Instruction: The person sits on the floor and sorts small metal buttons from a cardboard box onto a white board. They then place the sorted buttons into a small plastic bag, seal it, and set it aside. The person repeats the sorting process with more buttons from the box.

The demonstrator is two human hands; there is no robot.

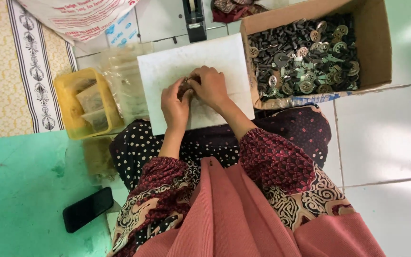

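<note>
My left hand [174, 104] and my right hand [211, 87] meet over a white board [167, 66] resting on my lap. Both sets of fingers are closed around a small dark metal part [185, 84], mostly hidden between them. To the right of the board stands an open cardboard box [374, 52] filled with several dark tubes and round metal pieces.
A yellow plastic tub [67, 93] with small clear bags stands left of the board, beside a stack of clear bags [124, 71]. A black phone [87, 209] lies on the green mat at lower left. A tape dispenser [195, 19] sits beyond the board.
</note>
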